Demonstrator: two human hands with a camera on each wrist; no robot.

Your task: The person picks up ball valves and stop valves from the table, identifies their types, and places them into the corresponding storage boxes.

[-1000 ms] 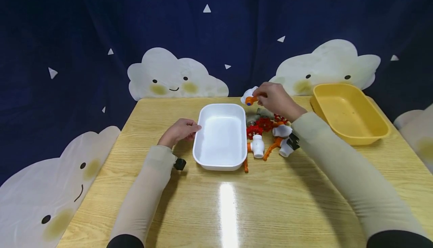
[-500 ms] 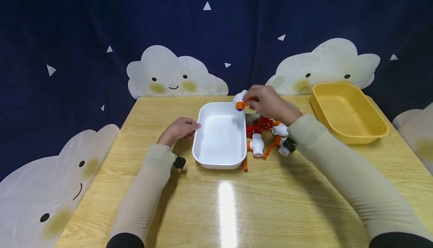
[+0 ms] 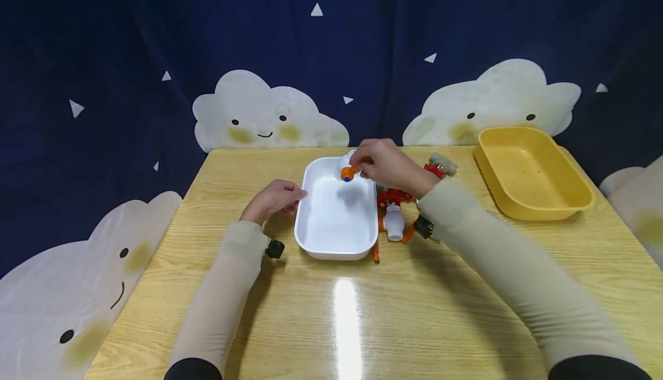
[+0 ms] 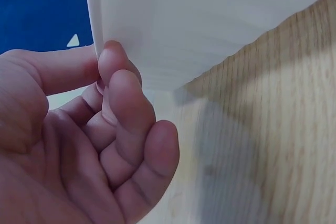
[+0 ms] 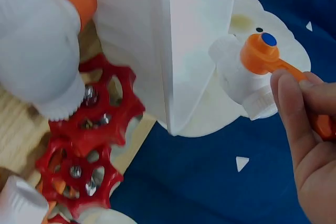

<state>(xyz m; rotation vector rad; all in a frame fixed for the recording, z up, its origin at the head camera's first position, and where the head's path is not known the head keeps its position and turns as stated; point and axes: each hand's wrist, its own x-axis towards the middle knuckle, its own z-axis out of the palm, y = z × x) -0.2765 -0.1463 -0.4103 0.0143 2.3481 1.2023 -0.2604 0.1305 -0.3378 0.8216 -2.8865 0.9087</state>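
A white ball valve (image 5: pixel 239 77) with an orange lever handle (image 5: pixel 262 56) is held by my right hand (image 3: pixel 388 164), which pinches the lever between thumb and fingers. In the head view the valve is over the far end of a white plastic tray (image 3: pixel 336 219). My left hand (image 3: pixel 277 198) pinches the tray's left rim; the left wrist view shows thumb and index finger (image 4: pixel 113 61) on that rim, the other fingers curled outside it. To the right of the tray lie more valves, among them a white one (image 3: pixel 394 223) and some with red handwheels (image 5: pixel 79 171).
A yellow bin (image 3: pixel 536 178) stands at the table's right rear. One grey valve (image 3: pixel 442 164) with a red handwheel lies near the far edge. The wooden table (image 3: pixel 290 316) ends at a dark blue curtain (image 3: pixel 290 34) printed with clouds.
My right hand has carried the white valve left and slightly down, from beyond the pile to over the tray's far end. My left hand has stayed on the rim.
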